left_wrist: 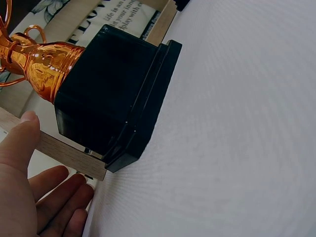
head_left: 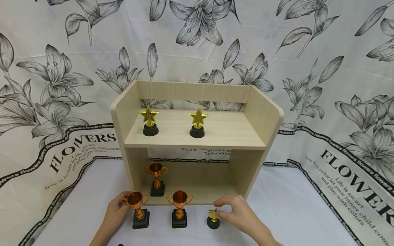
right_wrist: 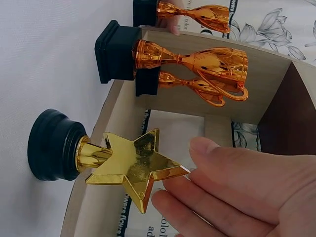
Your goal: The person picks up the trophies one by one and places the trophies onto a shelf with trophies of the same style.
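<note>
My left hand is beside a bronze cup trophy on the table, its fingers loosely bent near one handle. In the left wrist view a gap shows between its fingers and the black base. On the right, my right hand is at a gold star trophy standing upright on the table. Its thumb and fingers spread around one tip of the star without visibly gripping it. Between these two stands another bronze cup trophy.
Behind the trophies stands a two-level wooden shelf. Its upper board bears two gold star trophies, left and middle. A bronze cup trophy is on the lower level at the left. Flower-printed cloth hangs behind.
</note>
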Tool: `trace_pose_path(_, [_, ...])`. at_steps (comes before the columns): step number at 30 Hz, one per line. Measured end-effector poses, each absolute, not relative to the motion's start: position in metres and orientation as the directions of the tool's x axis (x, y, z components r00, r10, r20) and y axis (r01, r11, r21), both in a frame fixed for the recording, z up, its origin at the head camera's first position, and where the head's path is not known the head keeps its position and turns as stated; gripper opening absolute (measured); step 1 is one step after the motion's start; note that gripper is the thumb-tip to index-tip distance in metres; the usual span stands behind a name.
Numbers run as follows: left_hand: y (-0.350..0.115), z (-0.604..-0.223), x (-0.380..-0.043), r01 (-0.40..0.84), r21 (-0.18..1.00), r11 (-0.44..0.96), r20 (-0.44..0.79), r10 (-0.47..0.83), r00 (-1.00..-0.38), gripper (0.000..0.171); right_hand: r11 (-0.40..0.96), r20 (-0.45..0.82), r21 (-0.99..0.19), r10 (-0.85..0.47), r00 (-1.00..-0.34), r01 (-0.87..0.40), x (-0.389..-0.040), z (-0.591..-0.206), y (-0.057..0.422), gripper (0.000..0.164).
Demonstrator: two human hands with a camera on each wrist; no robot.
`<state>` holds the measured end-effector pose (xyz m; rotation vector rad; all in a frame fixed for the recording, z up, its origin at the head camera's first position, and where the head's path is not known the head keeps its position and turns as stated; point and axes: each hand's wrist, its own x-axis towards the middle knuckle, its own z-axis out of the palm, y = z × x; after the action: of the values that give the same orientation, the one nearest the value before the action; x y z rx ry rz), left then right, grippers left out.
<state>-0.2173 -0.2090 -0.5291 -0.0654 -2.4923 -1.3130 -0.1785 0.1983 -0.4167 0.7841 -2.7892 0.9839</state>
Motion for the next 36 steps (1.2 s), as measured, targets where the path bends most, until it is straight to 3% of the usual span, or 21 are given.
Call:
trace_pose_path(17, [-0.209,-0.531,-0.218,0.162,0.817,0.554,0.261,-0.105,-0.96,0.031,0.665,0.264,-0.533,-0.456,-0.85,-0.522,-0.18,-0.424,0.198,0.012])
trace_pose_path(36, [-0.209,-0.531,-0.218,0.206,0.787,0.582,0.329,-0.112,-0.938,0.029,0.661,0.238,-0.539,-0.476,-0.847,-0.522,-0.186,-0.43,0.198,0.011])
